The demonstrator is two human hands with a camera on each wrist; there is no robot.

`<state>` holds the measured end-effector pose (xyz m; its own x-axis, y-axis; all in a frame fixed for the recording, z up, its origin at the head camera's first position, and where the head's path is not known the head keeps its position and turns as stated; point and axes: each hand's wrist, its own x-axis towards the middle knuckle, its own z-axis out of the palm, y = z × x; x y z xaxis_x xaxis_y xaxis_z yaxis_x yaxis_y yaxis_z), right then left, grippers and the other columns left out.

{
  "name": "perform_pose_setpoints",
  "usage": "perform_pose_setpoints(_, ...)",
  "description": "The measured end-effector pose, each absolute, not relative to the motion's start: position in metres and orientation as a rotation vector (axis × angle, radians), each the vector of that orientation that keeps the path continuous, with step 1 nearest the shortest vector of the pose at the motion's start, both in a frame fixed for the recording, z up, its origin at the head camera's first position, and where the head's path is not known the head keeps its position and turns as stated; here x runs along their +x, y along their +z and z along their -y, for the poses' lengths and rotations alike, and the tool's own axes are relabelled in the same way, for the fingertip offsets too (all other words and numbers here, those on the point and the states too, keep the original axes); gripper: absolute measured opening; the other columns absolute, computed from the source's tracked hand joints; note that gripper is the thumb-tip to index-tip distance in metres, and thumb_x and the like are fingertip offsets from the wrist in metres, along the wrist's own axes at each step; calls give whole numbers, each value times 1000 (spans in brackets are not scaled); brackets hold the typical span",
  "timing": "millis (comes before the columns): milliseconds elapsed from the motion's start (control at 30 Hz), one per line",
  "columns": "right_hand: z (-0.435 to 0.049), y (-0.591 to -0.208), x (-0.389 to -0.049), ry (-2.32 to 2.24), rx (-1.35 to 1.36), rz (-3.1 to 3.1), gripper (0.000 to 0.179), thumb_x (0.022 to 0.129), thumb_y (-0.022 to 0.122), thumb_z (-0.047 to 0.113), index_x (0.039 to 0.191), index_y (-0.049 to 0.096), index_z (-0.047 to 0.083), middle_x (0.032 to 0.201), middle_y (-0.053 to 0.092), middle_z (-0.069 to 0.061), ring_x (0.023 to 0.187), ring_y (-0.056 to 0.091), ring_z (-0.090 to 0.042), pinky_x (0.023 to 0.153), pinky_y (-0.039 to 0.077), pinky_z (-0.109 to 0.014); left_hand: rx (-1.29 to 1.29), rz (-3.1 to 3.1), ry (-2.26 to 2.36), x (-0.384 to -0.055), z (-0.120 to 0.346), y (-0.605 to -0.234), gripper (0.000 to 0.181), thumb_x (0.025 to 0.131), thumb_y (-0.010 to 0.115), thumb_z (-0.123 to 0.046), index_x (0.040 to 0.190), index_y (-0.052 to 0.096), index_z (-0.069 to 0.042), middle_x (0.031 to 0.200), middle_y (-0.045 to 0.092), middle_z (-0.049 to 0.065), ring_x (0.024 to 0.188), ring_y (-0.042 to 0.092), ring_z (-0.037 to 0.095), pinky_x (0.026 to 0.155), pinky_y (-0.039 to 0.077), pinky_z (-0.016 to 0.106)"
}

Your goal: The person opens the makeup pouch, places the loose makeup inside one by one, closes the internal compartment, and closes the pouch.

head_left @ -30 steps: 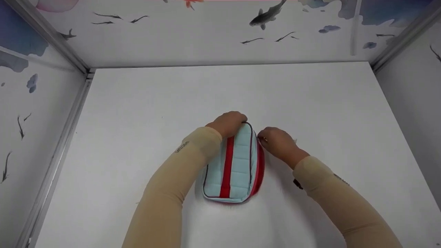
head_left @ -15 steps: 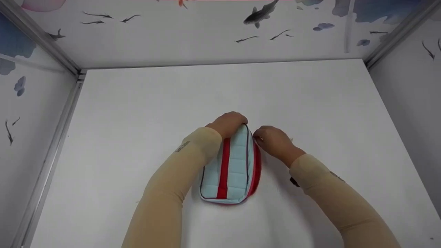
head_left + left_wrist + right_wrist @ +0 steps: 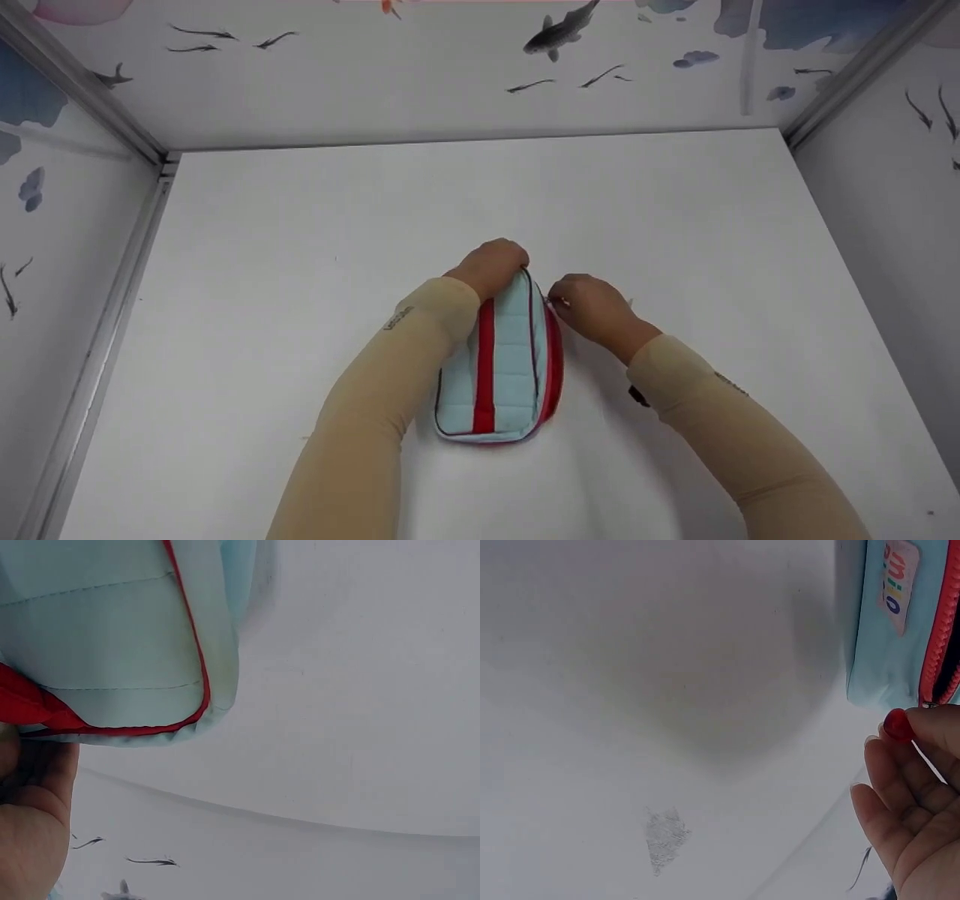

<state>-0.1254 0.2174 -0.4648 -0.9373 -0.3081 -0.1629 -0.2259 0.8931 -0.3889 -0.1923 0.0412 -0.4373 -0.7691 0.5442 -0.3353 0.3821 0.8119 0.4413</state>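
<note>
A light blue quilted pouch (image 3: 512, 375) with a red stripe and dark red piping stands on its long side on the white table. My left hand (image 3: 491, 266) grips its far end from above, fingers over the edge; part of that hand (image 3: 37, 832) shows under the red band in the left wrist view. At the pouch's far right corner, my right hand (image 3: 596, 306) pinches a small red zipper pull (image 3: 898, 726) between thumb and forefinger. The red zipper (image 3: 937, 652) beside it is parted, showing a dark interior. A colourful lettered label (image 3: 898, 586) sits on the pouch's side.
The white table (image 3: 300, 225) is enclosed by a back wall (image 3: 412, 90) and side walls printed with fish and ink-wash shapes. Grey metal rails (image 3: 97, 82) run along the corners. A grey scuff (image 3: 666, 838) shows on the pale surface in the right wrist view.
The head view has swung slightly to the right. The pouch and both hands sit a little further left in it, and both hands keep their holds.
</note>
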Motion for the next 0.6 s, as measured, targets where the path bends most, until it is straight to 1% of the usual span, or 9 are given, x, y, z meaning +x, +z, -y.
perform_pose_setpoints(67, -215, -464, -126, -546, -411, -2845, 18, 91, 65, 10, 106, 72, 5, 100, 69, -10, 94, 64, -26, 88, 53, -40, 676, -2550, 488, -193, -38, -438, 27, 99, 49, -11, 120, 66, -14, 121, 61, 6, 104, 56, 18, 94, 48, 35)
perform_pose_setpoints(300, -212, -464, -127, -498, -505, -2912, 13, 90, 63, 8, 100, 71, 4, 92, 67, -11, 85, 62, -25, 82, 55, -37, 628, -2568, 541, -195, -31, -438, 28, 99, 46, -7, 116, 68, -11, 120, 63, 7, 103, 56, 20, 95, 47, 36)
perform_pose_setpoints(500, -209, -463, -127, -421, -506, -2920, 11, 89, 64, 9, 97, 71, 5, 85, 63, -9, 76, 57, -22, 76, 55, -35, 502, -2551, 613, -195, -31, -438, 28, 99, 48, -10, 121, 65, -13, 120, 61, 6, 101, 56, 19, 92, 49, 37)
perform_pose_setpoints(600, -208, -462, -126, -385, -525, -2925, 10, 89, 65, 9, 94, 71, 5, 83, 63, -9, 74, 57, -22, 74, 55, -35, 479, -2560, 623, -197, -30, -437, 28, 99, 48, -9, 120, 66, -12, 120, 62, 5, 100, 56, 19, 93, 49, 36)
